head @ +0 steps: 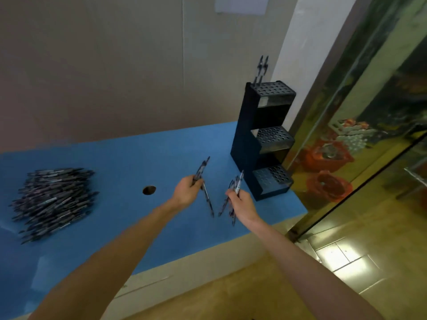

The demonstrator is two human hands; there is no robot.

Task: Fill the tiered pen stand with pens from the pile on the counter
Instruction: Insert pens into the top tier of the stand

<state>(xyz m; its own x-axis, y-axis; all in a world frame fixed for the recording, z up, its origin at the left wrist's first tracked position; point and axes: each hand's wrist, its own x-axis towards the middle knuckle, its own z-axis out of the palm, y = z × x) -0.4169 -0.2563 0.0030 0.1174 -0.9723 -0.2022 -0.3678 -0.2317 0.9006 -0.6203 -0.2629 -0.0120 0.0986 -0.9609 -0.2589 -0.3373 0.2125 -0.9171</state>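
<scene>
A black three-tier pen stand [248, 144] stands at the right end of the blue counter [115, 158]. Two pens [261, 69] stick up from the back left corner of its top tier; the middle and bottom tiers show only bare holes. A large pile of dark pens [54, 199] lies at the left. My left hand [186, 192] grips a small bunch of pens [203, 179] above the counter. My right hand [242, 203] grips another bunch of pens [234, 192], just left of the stand's bottom tier.
A round hole [149, 190] is cut in the counter between the pile and my hands. A beige wall rises behind the counter. A glass partition [360, 125] stands close to the right of the stand, with tiled floor [346, 262] below.
</scene>
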